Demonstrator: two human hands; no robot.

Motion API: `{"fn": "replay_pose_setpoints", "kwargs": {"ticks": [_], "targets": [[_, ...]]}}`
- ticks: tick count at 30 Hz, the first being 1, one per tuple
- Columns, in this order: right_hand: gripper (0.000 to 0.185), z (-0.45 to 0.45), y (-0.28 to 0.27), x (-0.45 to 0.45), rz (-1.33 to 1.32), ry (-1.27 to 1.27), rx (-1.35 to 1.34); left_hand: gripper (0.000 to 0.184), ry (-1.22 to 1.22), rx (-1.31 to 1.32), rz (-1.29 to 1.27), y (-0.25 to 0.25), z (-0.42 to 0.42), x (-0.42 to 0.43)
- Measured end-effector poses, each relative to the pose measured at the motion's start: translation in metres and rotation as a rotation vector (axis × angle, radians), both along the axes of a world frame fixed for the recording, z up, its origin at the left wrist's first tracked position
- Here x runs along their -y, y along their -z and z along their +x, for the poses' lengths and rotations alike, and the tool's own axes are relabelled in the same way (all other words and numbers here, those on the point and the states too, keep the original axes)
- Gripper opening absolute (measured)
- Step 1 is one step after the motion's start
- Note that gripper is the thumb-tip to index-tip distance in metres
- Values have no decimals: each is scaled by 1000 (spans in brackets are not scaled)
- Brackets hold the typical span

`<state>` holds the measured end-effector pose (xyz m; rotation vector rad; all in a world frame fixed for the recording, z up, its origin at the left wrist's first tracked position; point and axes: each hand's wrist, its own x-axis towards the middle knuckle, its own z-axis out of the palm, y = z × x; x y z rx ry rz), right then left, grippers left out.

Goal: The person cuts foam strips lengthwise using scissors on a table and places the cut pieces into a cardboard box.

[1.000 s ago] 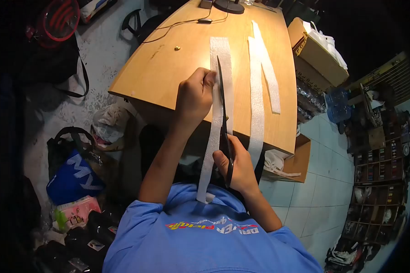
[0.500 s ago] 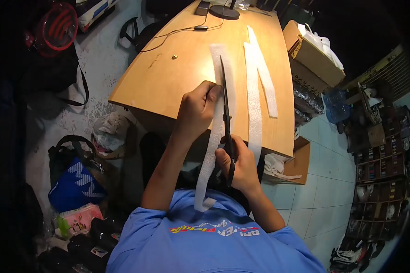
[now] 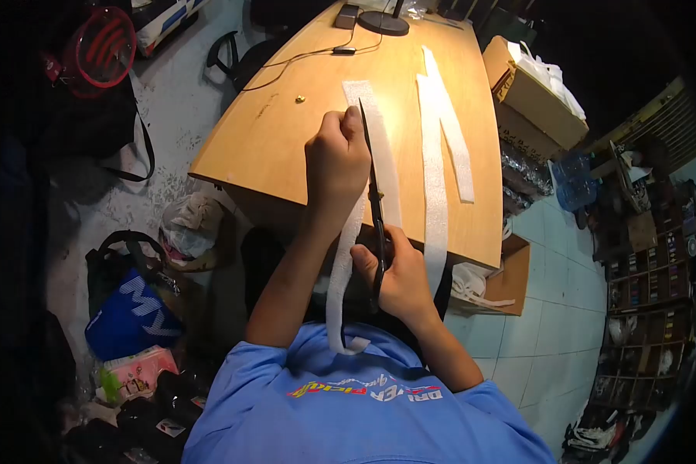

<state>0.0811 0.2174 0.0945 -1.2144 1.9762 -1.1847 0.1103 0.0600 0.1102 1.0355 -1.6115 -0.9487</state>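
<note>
My right hand (image 3: 400, 278) is closed on the handles of long black scissors (image 3: 374, 189), whose blades point up the table along a white foam strip (image 3: 383, 135). The blades lie lengthwise in the strip, with one part on each side of them. My left hand (image 3: 339, 158) is closed on the left part of the strip, beside the blades. That narrow left part hangs past the table edge and curls near my blue shirt. To the right, more white foam strips (image 3: 435, 166) lie on the wooden table (image 3: 278, 147), one running over its front edge.
A small brass-coloured piece (image 3: 300, 99) lies on the table near a black cable (image 3: 301, 58) and a lamp base (image 3: 383, 23). Cardboard boxes (image 3: 545, 100) stand at the right. Bags, including a blue one (image 3: 131, 317), sit on the floor at left.
My left hand and the scissors have moved up the table and slightly left along the strip. The hanging narrow part has shifted left with them.
</note>
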Motion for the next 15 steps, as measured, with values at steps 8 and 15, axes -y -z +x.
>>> {"fn": "replay_pose_setpoints", "kwargs": {"ticks": [8,15], "targets": [[52,-1,9,0,-105,-26,156,25,8,-52,-142,17,0,5],[55,-11,11,6,-95,-65,248,22,128,-96,-123,25,8,4]]}}
